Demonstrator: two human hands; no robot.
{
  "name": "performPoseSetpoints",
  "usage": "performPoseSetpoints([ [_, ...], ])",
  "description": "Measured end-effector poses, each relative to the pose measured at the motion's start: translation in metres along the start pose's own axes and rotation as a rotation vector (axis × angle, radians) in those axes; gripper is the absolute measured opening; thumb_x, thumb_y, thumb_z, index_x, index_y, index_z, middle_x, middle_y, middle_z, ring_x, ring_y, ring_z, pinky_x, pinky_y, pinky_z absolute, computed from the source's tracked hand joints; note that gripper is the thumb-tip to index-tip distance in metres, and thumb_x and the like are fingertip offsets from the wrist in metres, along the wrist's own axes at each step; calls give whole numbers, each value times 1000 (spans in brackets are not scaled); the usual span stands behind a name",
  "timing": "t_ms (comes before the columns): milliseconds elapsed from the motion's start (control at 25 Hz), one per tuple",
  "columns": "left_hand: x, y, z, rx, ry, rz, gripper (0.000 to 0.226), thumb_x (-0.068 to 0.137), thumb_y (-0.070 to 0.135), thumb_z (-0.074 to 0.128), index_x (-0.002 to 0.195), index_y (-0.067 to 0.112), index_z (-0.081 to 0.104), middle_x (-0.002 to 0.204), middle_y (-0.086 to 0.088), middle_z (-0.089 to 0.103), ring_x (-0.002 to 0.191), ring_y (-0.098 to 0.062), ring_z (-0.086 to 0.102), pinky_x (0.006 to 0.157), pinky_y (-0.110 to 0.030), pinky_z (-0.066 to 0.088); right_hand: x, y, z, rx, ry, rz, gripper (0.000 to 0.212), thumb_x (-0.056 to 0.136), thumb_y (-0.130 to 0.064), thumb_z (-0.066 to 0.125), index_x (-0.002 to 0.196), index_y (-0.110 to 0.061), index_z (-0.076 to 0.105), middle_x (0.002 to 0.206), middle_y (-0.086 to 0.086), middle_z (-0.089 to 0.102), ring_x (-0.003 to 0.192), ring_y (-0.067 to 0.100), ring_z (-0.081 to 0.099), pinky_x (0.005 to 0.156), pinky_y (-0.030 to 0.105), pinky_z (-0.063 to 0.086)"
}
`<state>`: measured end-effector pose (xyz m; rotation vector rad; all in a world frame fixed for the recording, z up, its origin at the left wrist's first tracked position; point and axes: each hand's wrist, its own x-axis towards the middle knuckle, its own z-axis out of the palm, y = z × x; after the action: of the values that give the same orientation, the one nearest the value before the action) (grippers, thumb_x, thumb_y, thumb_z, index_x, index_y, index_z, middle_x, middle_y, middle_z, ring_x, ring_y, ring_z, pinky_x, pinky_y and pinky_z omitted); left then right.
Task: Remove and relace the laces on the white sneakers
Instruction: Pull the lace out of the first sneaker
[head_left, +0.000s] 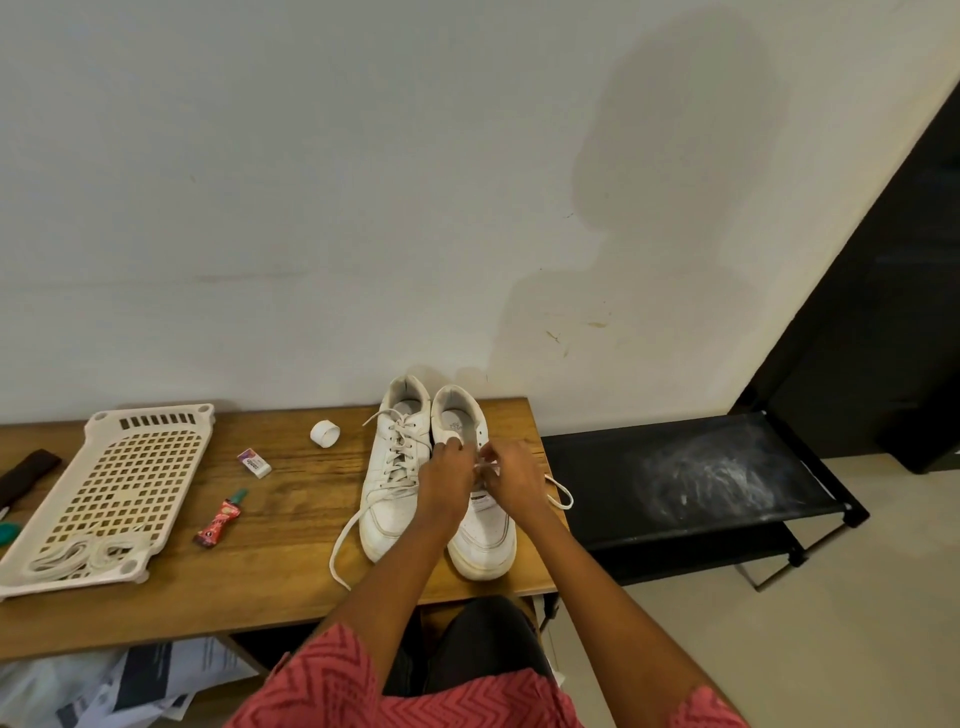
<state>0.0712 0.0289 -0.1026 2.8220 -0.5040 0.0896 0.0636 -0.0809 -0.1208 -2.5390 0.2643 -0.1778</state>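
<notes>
Two white sneakers stand side by side on the wooden table (291, 587), toes toward me. The left sneaker (387, 512) is laced, and its loose lace end (340, 540) trails off toward the table's front edge. Both my hands work over the lace area of the right sneaker (483, 540). My left hand (441, 470) holds the shoe's tongue side with curled fingers. My right hand (506, 475) pinches the white lace at the eyelets. A loop of that lace (561, 493) hangs off the shoe's right side. My hands hide the eyelets beneath them.
A white perforated plastic tray (156, 441) at the left holds a bundle of spare laces (83, 551). An eraser (254, 462), a small red tube (221, 519) and a white tape roll (324, 434) lie on the table. A black shoe rack (675, 525) stands at the right.
</notes>
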Motion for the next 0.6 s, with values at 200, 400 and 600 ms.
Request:
performPoseSetpoints([
  [200, -2, 2, 3, 67, -8, -51, 30, 96, 8, 47, 125, 13, 47, 119, -7, 56, 109, -19, 52, 82, -27, 47, 0, -5, -1, -197, 0, -95, 9, 91, -14, 60, 97, -14, 66, 99, 3, 66, 94, 16, 58, 79, 27, 52],
  [400, -10, -20, -1, 26, -36, -383, 29, 95, 13, 50, 124, 8, 47, 128, -11, 51, 118, -23, 48, 88, -30, 46, -10, 22, -5, 166, 214, 346, 16, 89, -11, 59, 78, -22, 61, 86, -2, 64, 88, 17, 61, 68, 29, 52],
  [600, 6, -6, -14, 64, -8, -109, 36, 94, 24, 54, 126, 12, 47, 127, -7, 52, 121, -22, 44, 86, -30, 47, -5, 7, -17, 128, -7, 30, 24, 82, -7, 66, 105, -10, 66, 104, 1, 63, 96, 15, 57, 82, 27, 50],
])
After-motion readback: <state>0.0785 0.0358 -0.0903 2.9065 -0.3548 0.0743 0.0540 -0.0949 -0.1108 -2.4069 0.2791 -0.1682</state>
